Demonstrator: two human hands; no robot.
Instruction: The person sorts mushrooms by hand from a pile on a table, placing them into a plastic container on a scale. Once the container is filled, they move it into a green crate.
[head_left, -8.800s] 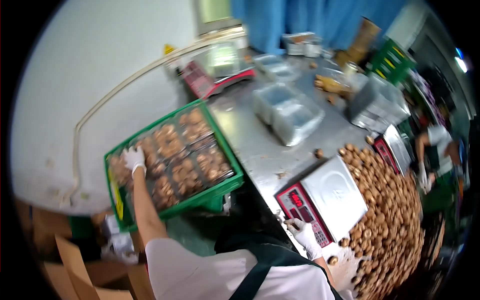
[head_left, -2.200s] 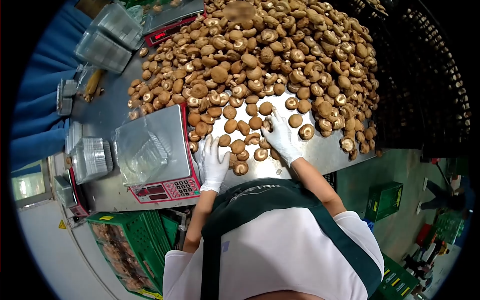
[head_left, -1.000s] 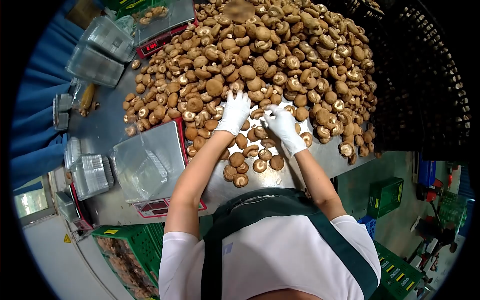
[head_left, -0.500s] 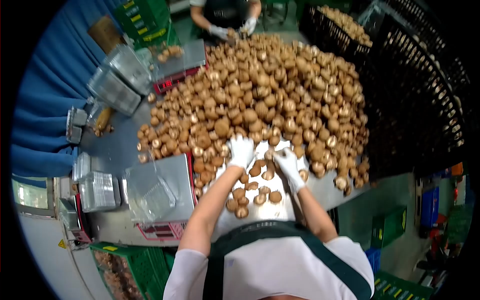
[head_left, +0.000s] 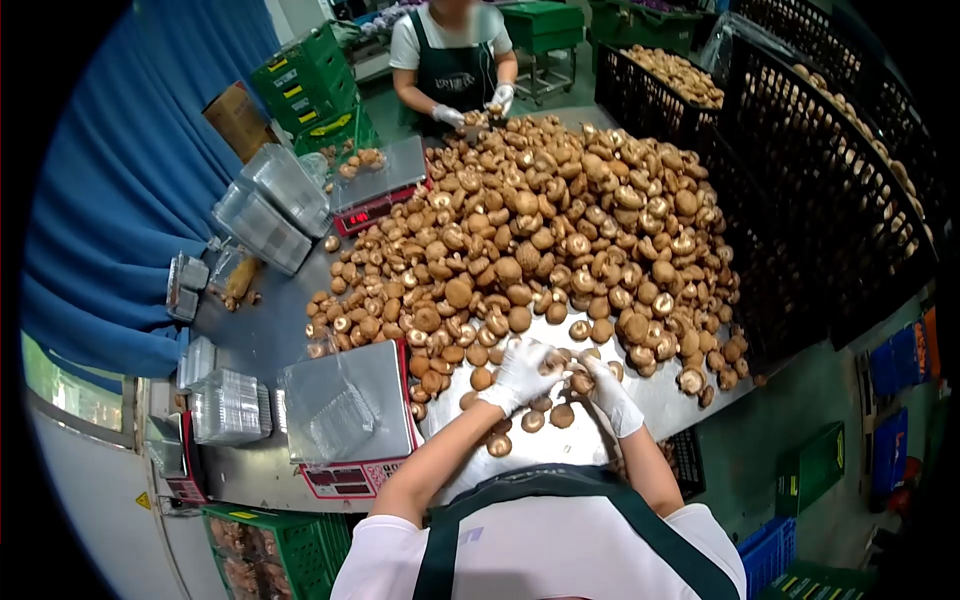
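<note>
My left hand [head_left: 524,376], in a white glove, has its fingers curled round a shiitake mushroom [head_left: 551,366] over the bare metal near my body. Close beside it, my right hand [head_left: 612,396], gloved too, pinches a brown shiitake mushroom [head_left: 581,382]. Both hands are closed, with their fingertips almost meeting. Several loose mushrooms [head_left: 562,415] lie on the steel table [head_left: 470,470] below them, partly covered by my hands. Beyond rises a large heap of shiitake mushrooms [head_left: 540,220].
On my left, a scale [head_left: 350,400] bears a clear plastic tray [head_left: 340,420]; stacked clear trays [head_left: 230,405] stand further left. Another scale [head_left: 390,170] sits at the heap's far left. Black crates [head_left: 820,170] line the right. Across the table, a co-worker [head_left: 455,70] handles mushrooms.
The view has tilted up. My left hand has left the heap's near edge and come together with my right hand, each now on a mushroom. The far scale's red display reads differently.
</note>
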